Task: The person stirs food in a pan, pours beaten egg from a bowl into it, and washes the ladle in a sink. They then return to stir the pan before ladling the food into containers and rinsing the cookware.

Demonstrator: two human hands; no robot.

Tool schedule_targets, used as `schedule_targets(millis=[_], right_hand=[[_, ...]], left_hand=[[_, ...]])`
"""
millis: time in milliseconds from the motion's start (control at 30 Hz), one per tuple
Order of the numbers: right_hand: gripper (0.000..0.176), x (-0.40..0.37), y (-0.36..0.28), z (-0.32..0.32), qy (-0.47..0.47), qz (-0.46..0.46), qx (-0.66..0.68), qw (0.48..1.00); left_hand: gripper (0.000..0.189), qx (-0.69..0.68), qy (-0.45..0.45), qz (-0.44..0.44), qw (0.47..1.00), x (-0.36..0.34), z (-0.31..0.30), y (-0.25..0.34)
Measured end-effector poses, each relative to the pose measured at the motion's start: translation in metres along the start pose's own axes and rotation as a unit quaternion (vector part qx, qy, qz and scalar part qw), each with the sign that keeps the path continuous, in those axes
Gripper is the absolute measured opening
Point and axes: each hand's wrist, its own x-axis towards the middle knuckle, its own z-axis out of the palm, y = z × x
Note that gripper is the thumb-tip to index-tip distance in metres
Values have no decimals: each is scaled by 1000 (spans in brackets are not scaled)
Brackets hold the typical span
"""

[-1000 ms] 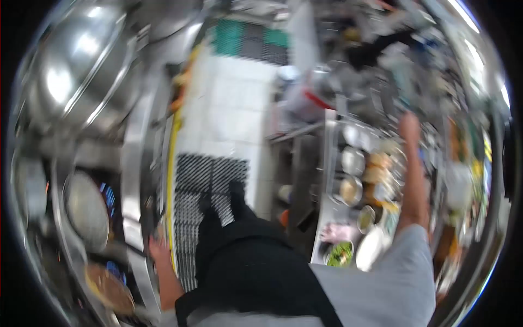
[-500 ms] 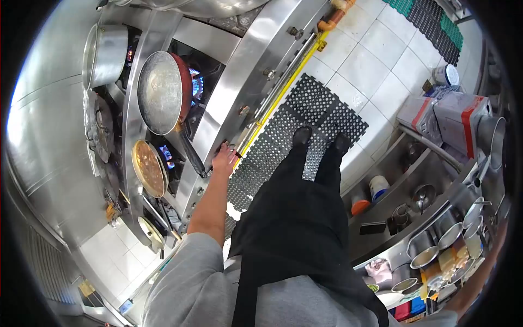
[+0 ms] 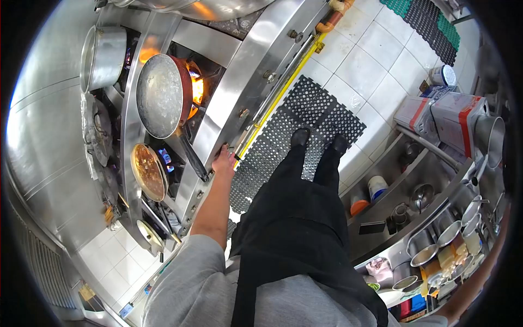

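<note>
My left hand [image 3: 222, 161] is at the steel front panel of the stove [image 3: 213, 125], its fingers closed at a place in the row of knobs; the knob under them is mostly hidden. Just beside it lies the dark handle [image 3: 192, 159] of a large frying pan [image 3: 159, 97], which is tilted over a burner with a tall orange flame [image 3: 195, 90]. A second pan [image 3: 149, 172] with brown, oily contents sits nearer me beside a blue flame [image 3: 165, 159]. Of my right arm [image 3: 479, 278] only the forearm shows at the right edge; the hand is out of view.
A big pot [image 3: 104, 57] and dark lids [image 3: 99, 129] stand at the back of the stove. A yellow pipe [image 3: 278, 98] runs along its front. Behind me on the right, a counter holds metal containers [image 3: 424, 248] of ingredients. I stand on a perforated black mat [image 3: 321, 114].
The flame under the large pan has turned from blue to a bigger orange one, with orange reflections on the steel. My left hand stays in nearly the same place.
</note>
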Motion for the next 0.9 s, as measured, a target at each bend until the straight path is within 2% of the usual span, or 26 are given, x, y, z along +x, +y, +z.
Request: schedule_targets(millis=[33, 133, 233, 400, 533, 700, 833, 900], right_hand=[[53, 3, -6, -9, 31, -69, -38, 996], [51, 14, -25, -36, -41, 104, 54, 992], [53, 17, -51, -78, -13, 139, 99, 985], [55, 20, -64, -111, 34, 121, 118, 985], [52, 17, -71, -130, 56, 96, 125, 986], [48, 12, -76, -140, 50, 83, 113, 989], [43, 7, -83, -146, 38, 113, 132, 984], [41, 5, -85, -151, 43, 93, 141, 985]], left_hand=[[43, 4, 13, 7, 1000, -1, 2, 0], [38, 16, 58, 27, 998, -8, 11, 1], [34, 17, 99, 44, 994, -13, 18, 0], [31, 34, 158, 74, 984, -36, 33, 8], [28, 37, 168, 73, 982, -28, 31, 6], [23, 32, 177, 121, 976, -20, 32, 1], [25, 39, 194, 109, 974, -28, 38, 8], [25, 53, 214, 101, 970, -47, 46, 18]])
